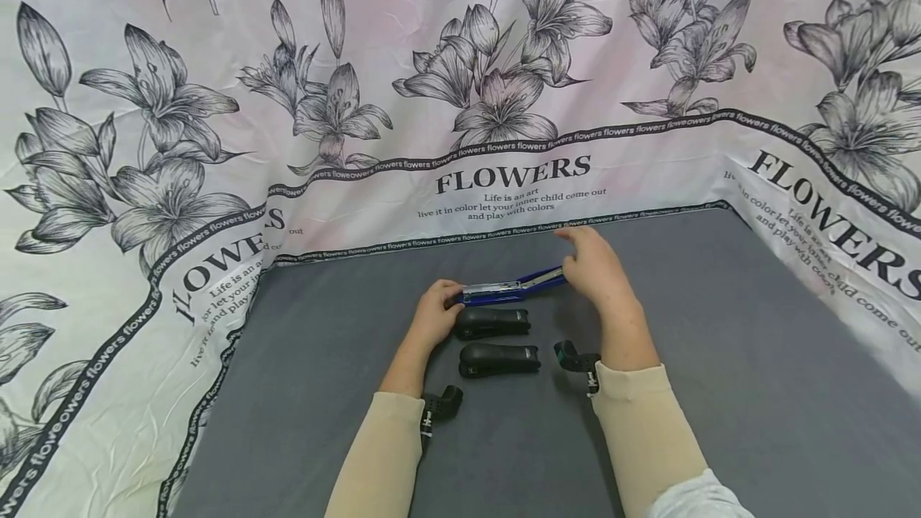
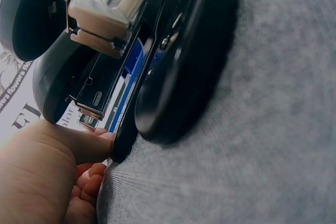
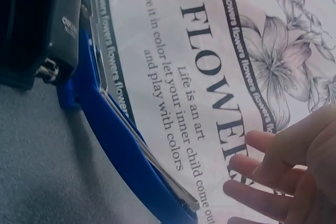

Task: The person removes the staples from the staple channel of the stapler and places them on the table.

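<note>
A long, narrow stapler of blue plastic and silver metal (image 1: pixel 504 292) was held opened out, bent shallowly at its middle.
It lay toward the far side of the grey, cloth-covered desk (image 1: pixel 324 390), just beyond a rounded black plastic stapler (image 1: pixel 492 324), with a second black plastic stapler (image 1: pixel 500 360) placed nearer the person. Its left end appeared to be pinched between the thumb and curled fingers of the left hand (image 1: pixel 434 314), the fingertips being partly hidden. The fingers of the right hand (image 1: pixel 597 274) were spread loosely near the other end, nothing being gripped. The step in hand was judged to be the handling of the opened blue stapler; for the next move, steadiness at the left end and careful placing of the right fingers on the free blue arm seemed to be called for.
</note>
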Demonstrator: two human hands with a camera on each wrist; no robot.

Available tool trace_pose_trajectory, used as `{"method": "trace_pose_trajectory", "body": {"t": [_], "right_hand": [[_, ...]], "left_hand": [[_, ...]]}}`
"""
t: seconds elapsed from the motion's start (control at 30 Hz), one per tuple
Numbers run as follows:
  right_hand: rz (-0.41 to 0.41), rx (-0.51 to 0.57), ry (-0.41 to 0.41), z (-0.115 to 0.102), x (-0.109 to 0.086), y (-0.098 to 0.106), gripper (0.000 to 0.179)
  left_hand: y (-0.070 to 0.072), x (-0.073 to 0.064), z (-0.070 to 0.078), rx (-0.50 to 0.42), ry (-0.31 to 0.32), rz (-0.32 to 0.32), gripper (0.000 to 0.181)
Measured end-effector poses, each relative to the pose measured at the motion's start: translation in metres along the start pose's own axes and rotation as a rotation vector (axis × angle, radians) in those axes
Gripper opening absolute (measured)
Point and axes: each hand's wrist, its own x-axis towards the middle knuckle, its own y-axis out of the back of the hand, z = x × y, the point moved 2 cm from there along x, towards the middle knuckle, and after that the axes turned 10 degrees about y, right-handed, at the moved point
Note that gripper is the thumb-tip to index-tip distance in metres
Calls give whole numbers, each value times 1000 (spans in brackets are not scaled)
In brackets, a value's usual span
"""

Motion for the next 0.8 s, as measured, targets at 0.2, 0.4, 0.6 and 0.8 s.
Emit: {"method": "trace_pose_trajectory", "body": {"t": [0.2,0.4,0.6,0.8], "right_hand": [[2,23,89,-11,1,-6,46],[-50,47,169,-23,5,-20,39],[-121,56,200,-29,9,-35,37],[-214,28,233,-33,10,-48,33]], "left_hand": [[-1,0,0,5,7,8,34],[-1,1,1,5,4,21,33],[-1,0,1,-9,15,22,33],[-1,1,1,-8,19,26,32]]}}
